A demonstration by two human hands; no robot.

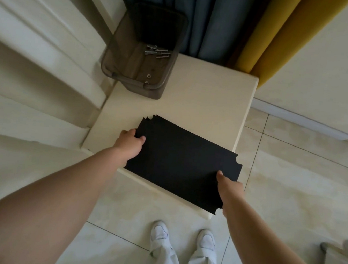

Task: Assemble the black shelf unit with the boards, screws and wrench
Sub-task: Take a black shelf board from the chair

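A stack of flat black boards with notched corners lies on the cream table, its near edge over the table's front. My left hand grips the stack's left edge, thumb on top. My right hand holds the near right edge, thumb pressed on the top board. Several silver screws lie inside a brown mesh basket at the table's far left corner. No wrench is visible.
White cabinet panels stand to the left of the table. Blue and yellow curtains hang behind it. Tiled floor surrounds the table, with my white shoes below its front edge.
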